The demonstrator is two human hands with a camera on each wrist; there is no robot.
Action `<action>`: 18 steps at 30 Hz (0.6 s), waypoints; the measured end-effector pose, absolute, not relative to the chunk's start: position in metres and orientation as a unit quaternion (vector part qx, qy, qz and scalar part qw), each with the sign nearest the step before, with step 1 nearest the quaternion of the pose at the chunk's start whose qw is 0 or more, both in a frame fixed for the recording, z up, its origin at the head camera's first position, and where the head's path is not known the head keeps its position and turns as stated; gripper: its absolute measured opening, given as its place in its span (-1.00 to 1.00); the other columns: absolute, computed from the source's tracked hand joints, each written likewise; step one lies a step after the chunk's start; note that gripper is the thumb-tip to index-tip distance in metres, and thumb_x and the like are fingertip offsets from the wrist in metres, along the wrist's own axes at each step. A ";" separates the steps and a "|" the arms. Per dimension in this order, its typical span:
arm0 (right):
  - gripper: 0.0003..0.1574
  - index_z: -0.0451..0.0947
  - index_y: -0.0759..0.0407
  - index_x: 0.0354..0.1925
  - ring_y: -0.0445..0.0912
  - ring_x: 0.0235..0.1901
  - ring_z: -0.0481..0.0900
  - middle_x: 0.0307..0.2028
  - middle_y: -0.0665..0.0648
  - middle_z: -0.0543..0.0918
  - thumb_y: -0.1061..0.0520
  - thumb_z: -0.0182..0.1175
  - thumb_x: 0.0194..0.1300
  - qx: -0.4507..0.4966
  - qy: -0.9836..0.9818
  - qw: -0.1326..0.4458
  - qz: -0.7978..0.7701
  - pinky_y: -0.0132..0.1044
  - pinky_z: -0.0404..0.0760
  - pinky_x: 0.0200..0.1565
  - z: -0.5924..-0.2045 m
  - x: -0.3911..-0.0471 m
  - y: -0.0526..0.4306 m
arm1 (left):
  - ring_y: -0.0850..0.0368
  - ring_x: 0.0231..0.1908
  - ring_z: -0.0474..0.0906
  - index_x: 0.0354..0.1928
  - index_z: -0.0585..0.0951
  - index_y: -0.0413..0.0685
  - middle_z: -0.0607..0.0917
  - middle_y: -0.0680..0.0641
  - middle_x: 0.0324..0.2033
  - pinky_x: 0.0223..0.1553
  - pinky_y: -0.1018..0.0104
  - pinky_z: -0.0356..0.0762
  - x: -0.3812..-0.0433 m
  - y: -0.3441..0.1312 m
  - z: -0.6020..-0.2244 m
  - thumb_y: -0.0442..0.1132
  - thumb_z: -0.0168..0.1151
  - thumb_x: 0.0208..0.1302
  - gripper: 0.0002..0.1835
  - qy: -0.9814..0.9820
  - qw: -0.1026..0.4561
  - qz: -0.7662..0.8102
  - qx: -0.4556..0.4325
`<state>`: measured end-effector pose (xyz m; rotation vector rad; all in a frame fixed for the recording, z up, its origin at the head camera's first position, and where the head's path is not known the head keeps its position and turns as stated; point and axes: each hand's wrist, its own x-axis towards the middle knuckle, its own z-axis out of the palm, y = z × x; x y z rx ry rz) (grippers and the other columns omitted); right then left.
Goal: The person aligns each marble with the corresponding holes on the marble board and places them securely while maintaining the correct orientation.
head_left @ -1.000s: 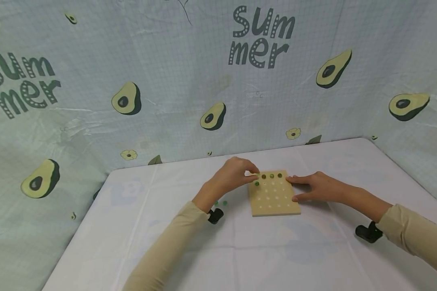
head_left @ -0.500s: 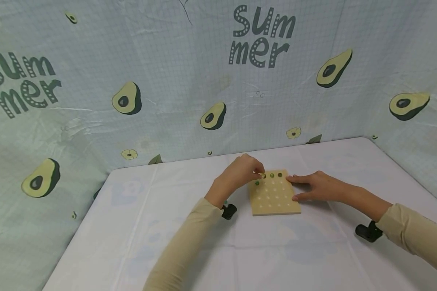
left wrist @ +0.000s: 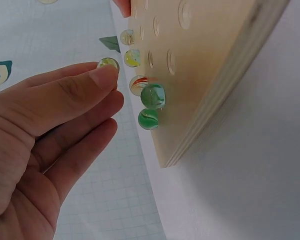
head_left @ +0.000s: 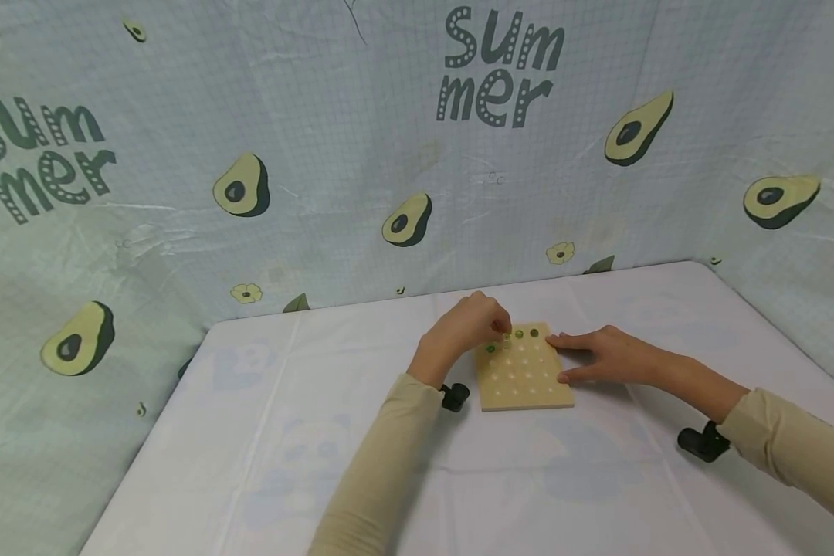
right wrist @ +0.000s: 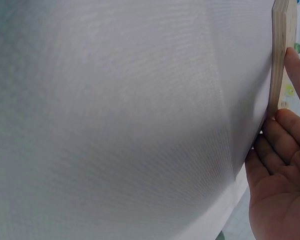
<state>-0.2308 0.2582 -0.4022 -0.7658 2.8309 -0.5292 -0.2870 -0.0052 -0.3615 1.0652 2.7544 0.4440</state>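
Observation:
Thumb and fingertips of my left hand (head_left: 464,328) pinch a clear marble with yellow-green swirls (left wrist: 109,63), held above the back left part of a pale wooden board (head_left: 521,382) with rows of round hollows. Several marbles sit on the board: a clear one (left wrist: 127,36), a yellow one (left wrist: 132,58), one with a red streak (left wrist: 138,85), a teal one (left wrist: 153,96) and a green one (left wrist: 148,119). At the board's right side, my right hand (head_left: 610,357) touches the edge with thumb and index fingertip, its fingers loosely extended.
A white cloth (head_left: 264,463) covers the table under the board. Behind it hangs a pale curtain (head_left: 333,139) printed with avocados and lettering. A small black camera (head_left: 703,442) is strapped to the right wrist, another (head_left: 455,397) to the left.
My left hand has shifted right over the board's back row. Loose green marbles seen on the cloth one second ago are now hidden behind the left arm. My right hand stays put.

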 end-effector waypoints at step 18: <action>0.03 0.43 0.07 0.43 0.22 0.26 0.51 0.34 0.28 0.48 -0.46 0.31 0.20 -0.258 0.946 0.076 -0.180 0.15 0.56 0.14 -0.407 -0.233 0.261 | 0.36 -0.23 0.67 -0.17 0.84 -0.04 0.82 0.08 -0.22 -0.13 0.58 0.55 -0.301 -0.011 -0.376 -0.29 0.48 0.19 -0.84 0.890 0.115 0.216 0.384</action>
